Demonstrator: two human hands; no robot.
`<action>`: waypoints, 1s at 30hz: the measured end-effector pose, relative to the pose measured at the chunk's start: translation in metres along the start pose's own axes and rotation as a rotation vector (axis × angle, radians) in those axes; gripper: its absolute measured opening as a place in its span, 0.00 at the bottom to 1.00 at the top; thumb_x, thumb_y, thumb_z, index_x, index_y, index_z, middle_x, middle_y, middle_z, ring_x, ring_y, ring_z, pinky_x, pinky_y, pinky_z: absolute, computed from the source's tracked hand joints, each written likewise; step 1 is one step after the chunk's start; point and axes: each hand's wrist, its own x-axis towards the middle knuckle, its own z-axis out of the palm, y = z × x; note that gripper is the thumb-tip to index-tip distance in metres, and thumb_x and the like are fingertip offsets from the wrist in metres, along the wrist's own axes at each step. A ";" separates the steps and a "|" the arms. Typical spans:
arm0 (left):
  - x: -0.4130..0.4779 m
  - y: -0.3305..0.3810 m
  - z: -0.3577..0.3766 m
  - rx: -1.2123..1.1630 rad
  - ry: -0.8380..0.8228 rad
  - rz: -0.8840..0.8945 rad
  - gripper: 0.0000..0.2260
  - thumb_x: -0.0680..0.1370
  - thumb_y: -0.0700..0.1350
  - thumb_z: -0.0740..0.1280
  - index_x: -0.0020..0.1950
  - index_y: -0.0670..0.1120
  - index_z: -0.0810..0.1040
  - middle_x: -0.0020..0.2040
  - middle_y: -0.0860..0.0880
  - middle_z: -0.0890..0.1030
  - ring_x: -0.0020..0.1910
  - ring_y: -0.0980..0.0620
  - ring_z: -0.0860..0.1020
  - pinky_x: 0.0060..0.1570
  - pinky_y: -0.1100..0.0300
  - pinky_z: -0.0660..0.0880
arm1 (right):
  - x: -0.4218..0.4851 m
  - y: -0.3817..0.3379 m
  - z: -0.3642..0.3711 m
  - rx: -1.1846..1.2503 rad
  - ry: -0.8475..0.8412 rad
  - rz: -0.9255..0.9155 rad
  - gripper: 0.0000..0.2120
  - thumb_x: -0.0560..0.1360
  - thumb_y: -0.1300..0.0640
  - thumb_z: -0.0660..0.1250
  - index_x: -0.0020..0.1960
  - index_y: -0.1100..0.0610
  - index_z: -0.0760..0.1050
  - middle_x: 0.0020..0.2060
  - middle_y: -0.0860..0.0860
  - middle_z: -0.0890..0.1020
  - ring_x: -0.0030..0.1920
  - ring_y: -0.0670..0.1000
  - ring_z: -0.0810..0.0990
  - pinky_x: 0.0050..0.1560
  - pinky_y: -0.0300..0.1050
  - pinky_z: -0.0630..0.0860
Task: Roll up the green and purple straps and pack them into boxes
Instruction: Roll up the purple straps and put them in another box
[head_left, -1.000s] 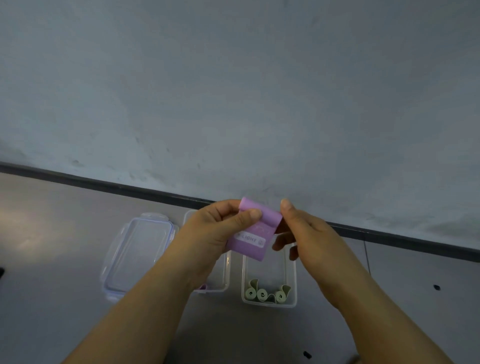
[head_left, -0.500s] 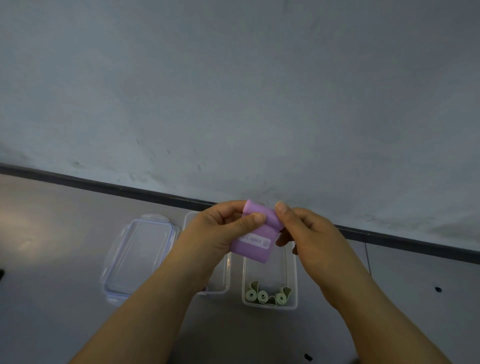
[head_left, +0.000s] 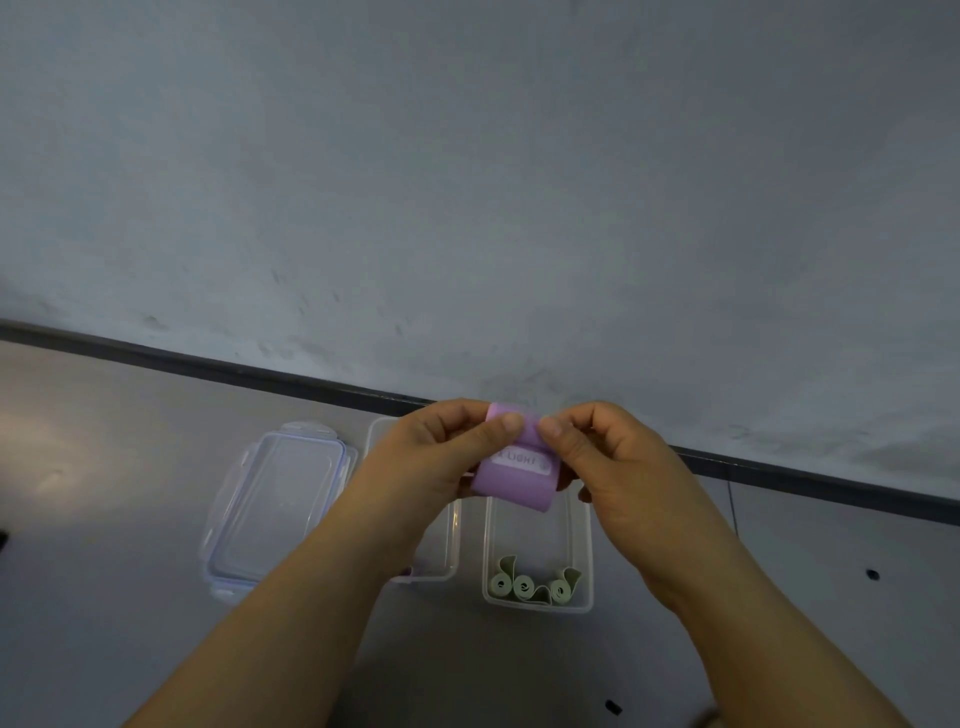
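Wall, grey and scuffed, fills the upper view and meets the grey worktop along a dark strip at the far edge. Both hands are raised over the worktop near that edge. The left hand has a closed grip, thumb and curled fingers pinching the rolled top of a purple strap from the left. The right hand pinches the same roll from the right, its grip just as tight. Below them a clear lid lies to the left, then two clear boxes side by side. The left box is mostly hidden by the left forearm, with a scrap of purple showing at its near end. The right box holds three green rolls along its near wall. The strap hangs in the air over the boxes' far ends, its loose end below the thumbs, and its white label reads LIGHT.
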 end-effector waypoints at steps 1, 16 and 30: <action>0.000 0.000 0.000 0.002 -0.002 0.005 0.20 0.63 0.51 0.69 0.52 0.44 0.80 0.47 0.44 0.84 0.46 0.49 0.82 0.47 0.57 0.80 | 0.000 0.000 0.000 0.003 -0.001 -0.002 0.07 0.76 0.49 0.61 0.47 0.52 0.74 0.39 0.47 0.79 0.32 0.34 0.75 0.31 0.25 0.69; -0.002 0.004 0.001 -0.064 -0.037 0.082 0.14 0.64 0.42 0.69 0.49 0.48 0.81 0.47 0.45 0.84 0.45 0.50 0.82 0.45 0.58 0.80 | -0.001 -0.002 -0.003 0.031 -0.020 0.058 0.09 0.76 0.47 0.59 0.46 0.47 0.76 0.37 0.47 0.80 0.36 0.43 0.78 0.40 0.40 0.74; -0.002 0.005 0.000 -0.145 -0.043 -0.032 0.20 0.63 0.46 0.70 0.53 0.42 0.79 0.40 0.46 0.81 0.37 0.52 0.78 0.39 0.61 0.79 | 0.001 -0.001 -0.005 0.164 -0.082 0.075 0.05 0.75 0.55 0.65 0.51 0.48 0.75 0.36 0.45 0.82 0.32 0.40 0.78 0.39 0.39 0.74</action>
